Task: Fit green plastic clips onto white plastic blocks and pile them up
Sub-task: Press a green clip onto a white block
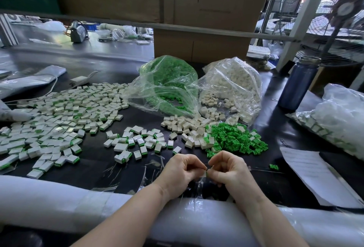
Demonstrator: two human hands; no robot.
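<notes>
Both hands meet low at the desk's (102, 170) near edge: the left hand (180, 170) and right hand (226, 168) curl together, pinching one small white block (204, 174), mostly hidden between the fingers. Just beyond them lie loose green clips (236, 138) touching a heap of bare white blocks (187, 126). Finished pieces (59, 120) spread wide to the left. Behind, a bag of clips (169, 83) and a bag of blocks (234, 83) lie open; a blue bottle (297, 83) stands right, papers (315, 172) nearer.

Operator: left hand (182, 170) and right hand (228, 169) bare, no gloves. Forearms bare, no sleeves, no rings or watch visible.
</notes>
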